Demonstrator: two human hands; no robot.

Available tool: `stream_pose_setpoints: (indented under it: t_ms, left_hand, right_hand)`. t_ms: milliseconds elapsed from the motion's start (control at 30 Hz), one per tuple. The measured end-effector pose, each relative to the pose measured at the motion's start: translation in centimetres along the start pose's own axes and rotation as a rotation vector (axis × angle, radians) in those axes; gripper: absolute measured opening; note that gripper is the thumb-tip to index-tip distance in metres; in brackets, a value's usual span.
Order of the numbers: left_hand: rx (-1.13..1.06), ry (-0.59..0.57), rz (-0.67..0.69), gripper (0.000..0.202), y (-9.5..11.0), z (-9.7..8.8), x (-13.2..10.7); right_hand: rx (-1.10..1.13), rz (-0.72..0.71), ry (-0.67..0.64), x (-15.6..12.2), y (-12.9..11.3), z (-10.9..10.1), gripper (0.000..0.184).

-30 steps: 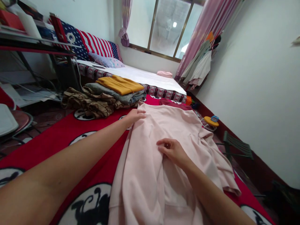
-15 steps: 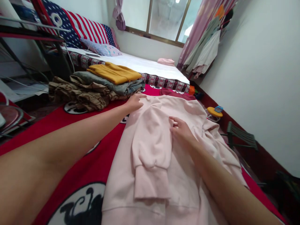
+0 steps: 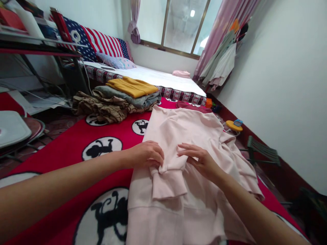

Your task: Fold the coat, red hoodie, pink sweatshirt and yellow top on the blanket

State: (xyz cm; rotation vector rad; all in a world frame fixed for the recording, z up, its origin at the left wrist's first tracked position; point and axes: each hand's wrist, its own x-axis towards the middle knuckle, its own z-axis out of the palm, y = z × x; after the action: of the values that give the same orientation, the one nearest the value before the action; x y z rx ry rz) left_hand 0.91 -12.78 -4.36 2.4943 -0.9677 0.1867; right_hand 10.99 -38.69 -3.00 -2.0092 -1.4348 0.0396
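A pale pink sweatshirt lies spread on a red blanket with black monkey prints in white circles. One sleeve is folded in over the body, its ribbed cuff pointing down toward me. My left hand is closed on the outer edge of this sleeve just above the cuff, with bent fingers. Opposite it, my right hand pinches the sleeve's inner edge, fingertips on the cloth. The other sleeve lies rumpled to the right.
Folded clothes, including a yellow garment, jeans and brown crumpled cloth, lie at the far left of the blanket. A maroon garment lies beyond the sweatshirt. Right stand a yellow stool and a dark folding stool.
My left hand has come down from the shoulder to the sleeve near the cuff. My right hand has moved slightly toward me along the sleeve, which is now bunched shorter.
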Motion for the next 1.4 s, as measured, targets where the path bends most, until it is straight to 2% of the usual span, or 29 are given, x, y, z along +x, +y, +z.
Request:
stream_pose_setpoints:
  t_ms: [100, 167, 233, 300, 367, 433, 500, 533, 600, 667, 700, 833, 900, 967, 1000, 1100, 1167, 1233, 1300, 1333, 1400]
  left_hand:
    - [-0.074, 0.082, -0.046, 0.02, 1.7, -1.8, -0.3]
    - [-0.142, 0.136, -0.102, 0.015, 3.4, -3.5, -0.8]
    - [-0.227, 0.126, -0.169, 0.01, 5.3, -4.8, -1.2]
    - [-0.316, 0.048, -0.228, 0.008, 6.9, -5.3, -1.5]
    - [-0.403, -0.102, -0.265, 0.009, 7.9, -5.0, -1.5]
    - [-0.499, -0.272, -0.274, 0.015, 8.0, -4.4, -1.2]
    - [-0.571, -0.36, -0.275, 0.028, 7.2, -3.9, -0.4]
    - [-0.574, -0.333, -0.276, 0.033, 6.4, -3.6, 0.2]
    - [-0.481, -0.163, -0.269, 0.04, 4.2, -3.0, 1.6]
    - [-0.285, 0.014, -0.28, 0.045, 1.6, -1.9, 3.2]
    - [-0.177, 0.058, -0.308, 0.05, 0.4, -1.1, 3.9]
    - [0.168, 0.085, -0.516, 0.063, -2.9, 2.9, 6.0]
    - [0.247, 0.114, -0.553, 0.062, -3.4, 4.4, 6.3]
    - [0.273, 0.122, -0.553, 0.063, -3.5, 5.0, 6.3]
    - [0.281, 0.121, -0.552, 0.063, -3.6, 5.1, 6.3]
    - [0.29, 0.127, -0.554, 0.063, -3.6, 5.0, 6.1]
    - [0.292, 0.136, -0.552, 0.062, -3.7, 5.0, 6.1]
    - [0.292, 0.141, -0.548, 0.062, -3.8, 5.1, 6.1]
    - [0.288, 0.144, -0.549, 0.062, -3.8, 5.2, 6.1]
    - [0.283, 0.146, -0.549, 0.062, -3.9, 5.2, 6.1]
    - [0.274, 0.153, -0.548, 0.062, -3.9, 5.3, 6.1]
  right_hand:
    - [0.122, 0.002, 0.098, -0.1, -1.3, -0.3, 0.023]
    - [0.194, 0.011, 0.102, -0.7, -2.3, -0.6, 0.023]
    - [0.252, 0.035, 0.065, -1.5, -3.0, -0.7, 0.023]
    - [0.278, 0.068, 0.013, -2.3, -3.4, -0.4, 0.023]
    - [0.277, 0.094, -0.043, -2.8, -3.6, 0.1, 0.024]
    - [0.281, 0.087, -0.101, -3.0, -3.7, 0.4, 0.024]
    - [0.283, 0.072, -0.143, -2.8, -3.8, 0.3, 0.022]
    - [0.279, 0.069, -0.146, -2.6, -3.8, 0.2, 0.022]
    - [0.252, 0.084, -0.111, -2.1, -3.5, -0.1, 0.025]
    - [0.179, 0.099, -0.092, -1.7, -3.0, 0.0, 0.031]
    - [0.125, 0.106, -0.114, -1.7, -2.7, 0.3, 0.034]
    - [-0.081, 0.142, -0.274, -2.3, -1.9, 2.2, 0.053]
    - [-0.071, 0.143, -0.245, -2.9, -1.2, 2.1, 0.049]
    - [-0.06, 0.181, -0.088, -3.5, 0.2, 0.6, 0.033]
    - [-0.101, 0.225, 0.04, -3.9, 1.3, -0.6, 0.028]
    - [-0.474, 0.465, 0.41, -5.6, 5.2, -5.0, 0.03]
    - [-0.723, 0.742, 0.389, -7.0, 7.6, -7.7, 0.044]
    - [-0.78, 0.996, 0.192, -8.3, 9.3, -9.7, 0.045]
    - [-0.744, 1.11, -0.002, -9.1, 10.0, -11.6, 0.03]
    - [-0.74, 1.137, -0.031, -9.3, 10.0, -12.6, 0.024]
    - [-0.737, 1.132, 0.079, -9.1, 9.5, -15.2, 0.02]
